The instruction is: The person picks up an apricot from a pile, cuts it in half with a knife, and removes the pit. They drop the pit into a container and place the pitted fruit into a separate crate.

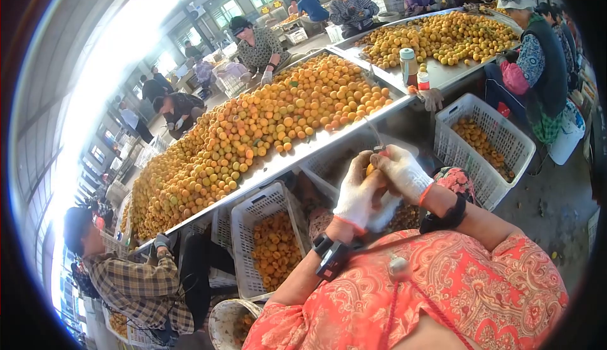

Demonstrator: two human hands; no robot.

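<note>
Both my hands wear white gloves with bare fingertips and meet in front of my chest. My left hand point(360, 189) is closed around an orange apricot point(370, 169), only partly visible between the fingers. Against it, my right hand point(403, 171) is pinched on a small tool with a red part point(383, 154), its thin end pointing up toward the table. Just beyond my hands, apricots point(272, 119) lie heaped on the metal table point(278, 163). Below them, a crate partly hidden by my hands stands near my lap.
White crates of halved fruit stand left point(239, 223) and right point(525, 154). A bucket point(218, 325) is at lower left. A flask point(408, 68) and a red-and-white bottle point(423, 79) stand on the table edge beside gloves point(431, 99). Several people sit around the tables.
</note>
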